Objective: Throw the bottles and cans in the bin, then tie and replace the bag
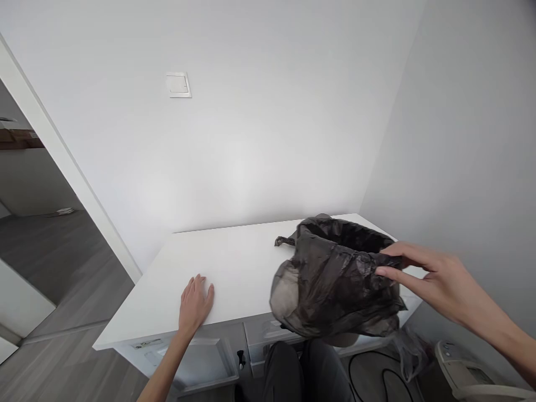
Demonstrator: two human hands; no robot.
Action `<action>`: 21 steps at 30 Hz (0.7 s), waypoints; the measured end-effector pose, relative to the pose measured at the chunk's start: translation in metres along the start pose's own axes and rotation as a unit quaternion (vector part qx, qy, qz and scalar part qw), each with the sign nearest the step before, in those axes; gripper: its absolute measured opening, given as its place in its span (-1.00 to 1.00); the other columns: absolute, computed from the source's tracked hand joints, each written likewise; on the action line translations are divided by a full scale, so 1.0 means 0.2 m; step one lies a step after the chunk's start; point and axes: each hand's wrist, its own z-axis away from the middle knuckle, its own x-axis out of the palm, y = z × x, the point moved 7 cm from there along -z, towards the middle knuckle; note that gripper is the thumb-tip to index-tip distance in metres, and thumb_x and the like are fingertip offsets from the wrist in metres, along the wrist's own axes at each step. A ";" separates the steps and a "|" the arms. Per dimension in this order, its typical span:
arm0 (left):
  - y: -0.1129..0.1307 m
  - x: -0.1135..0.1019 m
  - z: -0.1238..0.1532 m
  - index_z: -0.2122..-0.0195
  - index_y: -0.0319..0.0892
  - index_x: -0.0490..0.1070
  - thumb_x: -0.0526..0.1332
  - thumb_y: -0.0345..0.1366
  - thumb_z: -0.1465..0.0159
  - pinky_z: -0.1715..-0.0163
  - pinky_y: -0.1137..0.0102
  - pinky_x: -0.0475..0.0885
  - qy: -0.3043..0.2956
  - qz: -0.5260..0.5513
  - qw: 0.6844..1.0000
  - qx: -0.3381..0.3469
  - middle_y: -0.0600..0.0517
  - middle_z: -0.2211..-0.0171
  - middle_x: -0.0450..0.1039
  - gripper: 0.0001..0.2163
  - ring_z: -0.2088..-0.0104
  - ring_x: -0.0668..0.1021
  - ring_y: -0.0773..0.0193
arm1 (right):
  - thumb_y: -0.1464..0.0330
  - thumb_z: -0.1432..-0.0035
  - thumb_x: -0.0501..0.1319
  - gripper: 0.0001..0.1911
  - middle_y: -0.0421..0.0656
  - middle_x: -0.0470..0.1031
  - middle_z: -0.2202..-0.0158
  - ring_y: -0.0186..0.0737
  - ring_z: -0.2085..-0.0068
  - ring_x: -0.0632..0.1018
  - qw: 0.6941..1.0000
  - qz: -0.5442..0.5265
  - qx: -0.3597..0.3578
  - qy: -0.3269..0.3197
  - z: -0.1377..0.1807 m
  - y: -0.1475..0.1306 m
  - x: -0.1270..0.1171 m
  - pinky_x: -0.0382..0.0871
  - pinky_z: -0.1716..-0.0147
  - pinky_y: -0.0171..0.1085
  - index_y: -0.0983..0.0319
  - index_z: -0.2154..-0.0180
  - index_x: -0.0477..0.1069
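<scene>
A black plastic bag (335, 279) hangs at the front right of the white cabinet top (238, 262), its mouth partly open towards the wall. Something pale shows through the thin plastic on the bag's left side; its kind I cannot make out. My right hand (431, 273) pinches the bag's rim between thumb and fingers. On the cabinet top, near the front edge, my left hand (195, 304) lies flat with its fingers stretched out and holds nothing. A stretch of bare white surface separates it from the bag.
The cabinet's front has doors and a dark handle (241, 359). A light switch (178, 85) is on the wall. At lower right are a clear plastic bag (408, 357), black cables (387, 373) and a beige device (464, 368). A doorway opens at left.
</scene>
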 end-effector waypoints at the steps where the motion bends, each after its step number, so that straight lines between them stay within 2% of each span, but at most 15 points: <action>1: 0.00 -0.01 0.00 -0.21 -0.26 0.33 -0.07 0.01 -0.42 -0.35 0.00 0.19 0.002 0.000 1.000 -0.002 -0.28 -0.37 0.28 -0.47 -0.44 0.23 -0.13 | -0.18 -0.13 0.32 -0.59 -0.11 0.62 0.34 -0.09 0.47 0.54 1.000 0.026 0.004 -0.007 0.03 0.05 -0.04 0.28 0.71 -0.20 -0.03 0.27 0.60; 5: 0.03 -0.03 0.00 -0.19 -0.26 0.34 -0.07 0.00 -0.42 -0.35 -0.01 0.20 0.001 -0.002 1.000 -0.003 -0.27 -0.36 0.29 -0.48 -0.43 0.24 -0.13 | -0.18 -0.21 0.26 -0.58 -0.10 0.65 0.19 -0.13 0.51 0.52 0.992 0.124 0.012 -0.031 0.09 0.27 -0.11 0.39 0.58 -0.14 -0.04 0.19 0.57; 10: 0.04 -0.04 0.00 -0.20 -0.26 0.33 -0.09 -0.02 -0.43 -0.35 0.01 0.20 -0.001 -0.003 1.000 -0.009 -0.24 -0.35 0.32 -0.49 -0.42 0.25 -0.10 | -0.24 -0.25 0.15 -0.46 -0.07 0.65 0.11 -0.14 0.49 0.51 0.985 0.172 0.003 -0.025 0.08 0.48 -0.05 0.38 0.47 -0.12 0.03 0.12 0.55; 14: 0.03 -0.03 0.00 -0.21 -0.26 0.33 -0.07 -0.03 -0.42 -0.35 0.00 0.21 -0.002 -0.003 1.000 -0.012 -0.25 -0.35 0.32 -0.49 -0.43 0.25 -0.10 | -0.27 -0.25 0.11 -0.38 -0.11 0.64 0.12 -0.23 0.57 0.43 0.984 0.176 0.022 -0.007 0.04 0.58 0.02 0.36 0.45 -0.12 0.09 0.14 0.55; 21: 0.04 -0.02 0.00 -0.20 -0.25 0.34 -0.05 -0.04 -0.43 -0.35 0.00 0.21 -0.003 -0.005 1.000 -0.006 -0.24 -0.36 0.31 -0.51 -0.42 0.26 -0.10 | -0.28 -0.24 0.12 -0.35 -0.11 0.63 0.19 -0.23 0.49 0.49 0.983 0.184 0.019 0.015 -0.06 0.65 0.10 0.34 0.41 -0.18 0.15 0.16 0.56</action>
